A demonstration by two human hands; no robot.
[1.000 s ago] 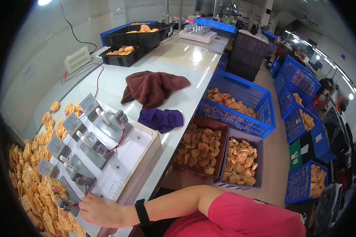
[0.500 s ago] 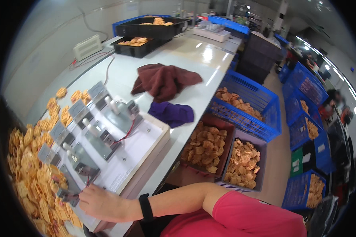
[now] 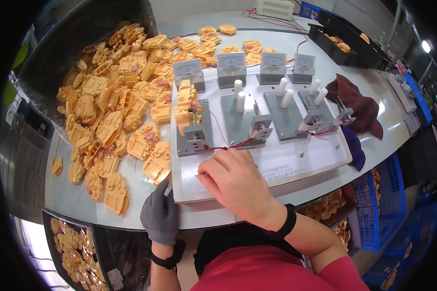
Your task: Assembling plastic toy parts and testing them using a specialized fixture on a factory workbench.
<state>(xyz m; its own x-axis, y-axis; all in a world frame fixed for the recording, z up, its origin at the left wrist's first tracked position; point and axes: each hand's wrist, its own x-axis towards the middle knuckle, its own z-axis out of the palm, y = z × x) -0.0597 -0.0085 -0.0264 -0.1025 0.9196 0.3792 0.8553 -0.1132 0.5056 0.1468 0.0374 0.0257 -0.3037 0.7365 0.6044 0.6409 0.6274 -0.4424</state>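
Observation:
My right hand (image 3: 240, 182), bare with a black wristband, lies over the front of a white test board (image 3: 320, 162). Its fingers are bent, thumb and forefinger close together; what they pinch, if anything, is too small to make out. My left hand (image 3: 161, 211), in a grey glove, is curled beside the board's front left corner, its finger ends partly hidden. A yellow plastic housing (image 3: 183, 116) sits in the leftmost grey fixture (image 3: 193, 140). The other fixtures bear white pegs (image 3: 241, 102) and metal clamps (image 3: 261, 127). Red and black wires (image 3: 243, 143) run along their front.
A heap of yellow housings (image 3: 111, 92) spreads from a black-lined bin (image 3: 48, 72) on the left. Panel meters (image 3: 231, 65) line the board's back. Brown cloth (image 3: 354, 104) and purple cloth (image 3: 353, 148) lie right. Black trays (image 3: 344, 46) stand far right; blue crates (image 3: 386, 203) stand below.
My view has swung left, bringing the whole heap and my gloved left hand into sight. My right hand remains at the front of the board, near the left fixtures.

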